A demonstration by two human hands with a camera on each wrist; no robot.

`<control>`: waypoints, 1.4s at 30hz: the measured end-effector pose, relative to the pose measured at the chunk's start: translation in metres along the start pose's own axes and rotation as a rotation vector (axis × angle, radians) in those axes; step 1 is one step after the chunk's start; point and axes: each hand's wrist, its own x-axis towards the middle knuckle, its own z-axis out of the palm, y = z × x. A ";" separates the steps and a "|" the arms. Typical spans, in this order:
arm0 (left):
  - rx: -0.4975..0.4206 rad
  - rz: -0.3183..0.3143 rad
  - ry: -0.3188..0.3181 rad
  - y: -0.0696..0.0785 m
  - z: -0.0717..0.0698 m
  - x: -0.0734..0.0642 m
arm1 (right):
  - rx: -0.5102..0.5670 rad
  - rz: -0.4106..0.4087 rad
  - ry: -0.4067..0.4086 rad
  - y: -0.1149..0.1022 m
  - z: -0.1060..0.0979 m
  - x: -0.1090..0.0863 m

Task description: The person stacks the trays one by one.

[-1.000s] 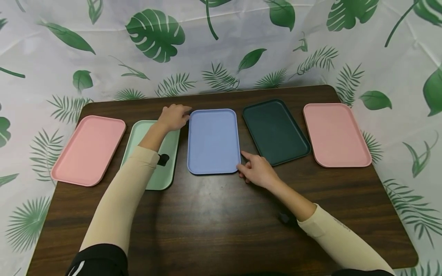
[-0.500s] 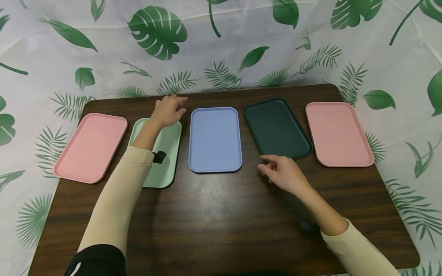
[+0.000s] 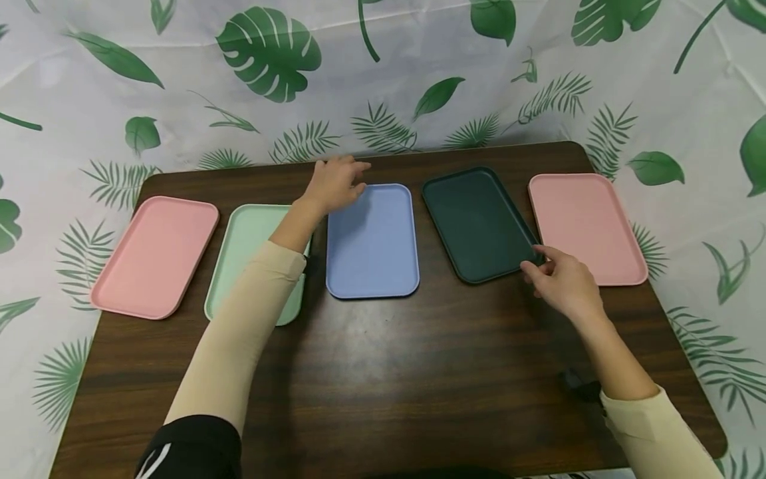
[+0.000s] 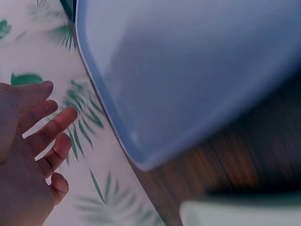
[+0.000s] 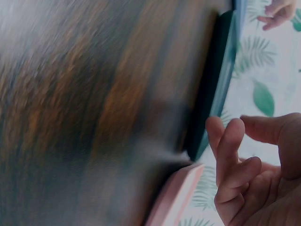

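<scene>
On the table: five flat rectangular trays lie in one row across a dark wooden table [image 3: 383,372], backed by a white cloth printed with green leaves [image 3: 269,60].
Row, left to right: pink tray [image 3: 152,256], light green tray [image 3: 242,256], blue tray [image 3: 371,243], dark green tray [image 3: 475,223], second pink tray [image 3: 583,226].
Left hand: the left hand [image 3: 335,183] hovers at the far left corner of the blue tray, fingers loosely spread, holding nothing; the wrist view shows it beside the rim, not touching.
Right hand: the right hand [image 3: 562,283] sits at the near right corner of the dark green tray, thumb and forefinger around the rim there; whether they actually pinch it cannot be told.
Doing it well: I judge a firm grip on that corner rim, with the tray kept level, would move it cleanly.
Edges: the dark green tray lies slightly askew, its near right corner just beside the second pink tray; the gap is narrow.
Open room: bare wood spans the whole near half of the table, the roomiest path for a tray.
</scene>
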 end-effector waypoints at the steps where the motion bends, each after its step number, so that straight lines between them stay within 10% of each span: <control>1: 0.018 0.013 -0.003 0.006 0.002 0.004 | -0.005 0.006 0.013 0.003 0.000 0.002; 17: 0.231 0.000 -0.140 0.106 0.048 0.045 | 0.029 0.086 -0.021 0.018 0.003 0.020; 42: 0.221 -0.108 -0.231 0.116 0.058 0.063 | 0.020 0.092 -0.064 0.017 0.006 0.029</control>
